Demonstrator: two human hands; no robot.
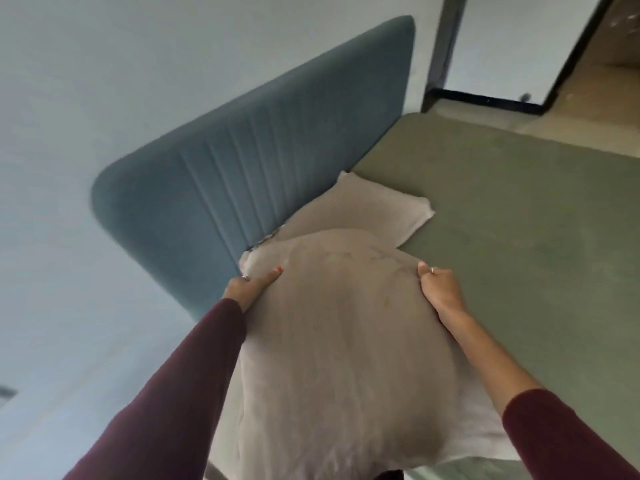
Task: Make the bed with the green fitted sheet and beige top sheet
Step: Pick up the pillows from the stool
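The green fitted sheet (502,216) covers the mattress, smooth and flat. I hold a large beige pillow (339,341) between both hands, over the head end of the bed. My left hand (251,284) grips its left edge, thumb on top. My right hand (438,287) grips its right edge, fingers curled into the fabric. A second beige pillow (363,209) lies flat against the headboard, partly under the one I hold. No beige top sheet shows in this view.
A blue-grey padded headboard (249,161) stands against a pale wall (104,81). Beyond the bed's far side lie a light floor (588,126) and a dark door frame (446,46).
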